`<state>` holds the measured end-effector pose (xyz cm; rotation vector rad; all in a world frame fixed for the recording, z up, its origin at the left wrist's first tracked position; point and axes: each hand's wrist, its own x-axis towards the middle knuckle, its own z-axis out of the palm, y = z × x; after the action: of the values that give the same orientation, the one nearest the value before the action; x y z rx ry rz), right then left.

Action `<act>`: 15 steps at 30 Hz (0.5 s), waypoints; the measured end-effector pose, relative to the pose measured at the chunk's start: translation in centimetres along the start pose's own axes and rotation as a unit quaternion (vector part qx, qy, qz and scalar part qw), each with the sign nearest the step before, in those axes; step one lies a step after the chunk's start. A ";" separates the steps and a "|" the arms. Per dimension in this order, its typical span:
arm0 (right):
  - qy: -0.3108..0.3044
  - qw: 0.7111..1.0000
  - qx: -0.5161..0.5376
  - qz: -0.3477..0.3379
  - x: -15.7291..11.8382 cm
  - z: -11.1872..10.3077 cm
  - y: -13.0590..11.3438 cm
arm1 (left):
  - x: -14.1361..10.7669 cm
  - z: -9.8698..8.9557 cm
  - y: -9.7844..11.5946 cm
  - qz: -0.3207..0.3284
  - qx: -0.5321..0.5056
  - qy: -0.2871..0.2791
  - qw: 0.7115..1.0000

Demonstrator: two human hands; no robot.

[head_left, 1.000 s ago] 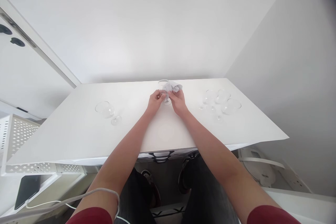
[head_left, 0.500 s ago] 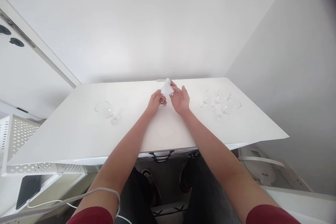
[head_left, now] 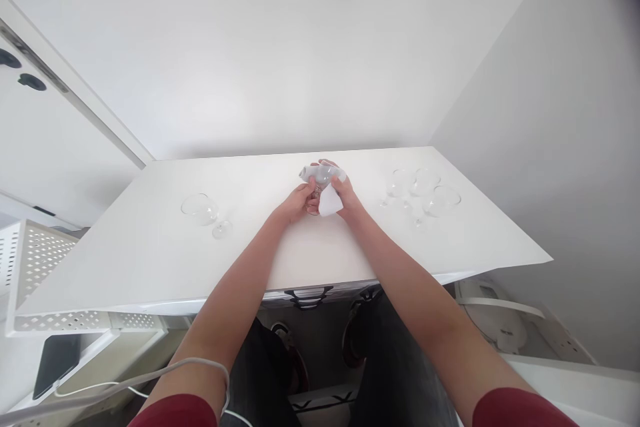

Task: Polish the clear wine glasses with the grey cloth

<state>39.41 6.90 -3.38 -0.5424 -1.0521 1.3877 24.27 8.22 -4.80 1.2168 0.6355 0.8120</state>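
Note:
Near the back middle of the white table (head_left: 150, 247), my left hand (head_left: 299, 203) is closed round the stem of a clear stemmed glass (head_left: 327, 172). My right hand (head_left: 349, 197) holds a white cloth (head_left: 331, 201) that wraps about the bowl of this glass and hangs down in front. The fingers of my right hand pass behind the bowl and are partly hidden. One clear stemmed glass (head_left: 199, 209) stands to the left. Three more stand together on the right, among them one glass (head_left: 441, 202) furthest right.
White perforated baskets (head_left: 47, 257) are at the left below the table edge, with a dark flat device (head_left: 56, 361) near them. A white cable (head_left: 165, 368) crosses my left forearm. The wall (head_left: 300, 47) rises behind the table.
My right hand has moved in closer to the glass and its fingers now curl round the bowl with the cloth. The cloth has spread over the bowl and hangs lower.

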 end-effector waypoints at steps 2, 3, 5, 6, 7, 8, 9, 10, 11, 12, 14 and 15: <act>0.088 0.994 -0.039 -0.054 0.1 -0.1 0.1 | 0.1 0.0 -0.1 0.023 0.041 0.040 0.998; 0.138 0.984 -0.073 -0.090 0.2 -0.1 0.2 | 0.2 0.0 -0.2 0.052 0.076 0.079 0.993; 0.202 0.958 -0.139 -0.147 0.2 0.1 0.4 | 0.3 0.1 -0.3 0.113 0.148 0.145 0.972; 0.204 0.954 -0.155 -0.154 0.2 0.2 0.5 | 0.3 0.2 -0.3 0.133 0.175 0.158 0.963; 0.192 0.959 -0.151 -0.143 0.2 0.3 0.6 | 0.3 0.3 -0.3 0.143 0.188 0.156 0.959; 0.166 0.971 -0.129 -0.117 0.1 0.3 0.5 | 0.3 0.3 -0.3 0.145 0.186 0.144 0.961; 0.134 0.983 -0.095 -0.082 0.1 0.4 0.5 | 0.2 0.4 -0.2 0.136 0.169 0.124 0.968; 0.103 0.992 -0.059 -0.048 0.1 0.4 0.3 | 0.1 0.3 0.0 0.118 0.137 0.097 0.979; 0.074 0.997 -0.028 -0.020 0.0 0.3 0.1 | 0.0 0.3 0.2 0.095 0.097 0.068 0.988; 0.050 0.999 -0.007 -0.003 0.0 0.2 -0.1 | -0.2 0.1 0.4 0.074 0.058 0.041 0.995; 0.021 1.000 0.006 0.003 -0.1 0.1 -0.6 | -0.4 -0.2 0.9 0.050 -0.003 0.001 0.999; 0.013 1.000 0.005 0.002 -0.2 0.0 -0.8 | -0.5 -0.3 1.1 0.046 -0.023 -0.008 0.999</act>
<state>39.85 6.52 -2.71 -0.5540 -1.0243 1.3847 23.49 8.09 -3.76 1.2171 0.5479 0.8883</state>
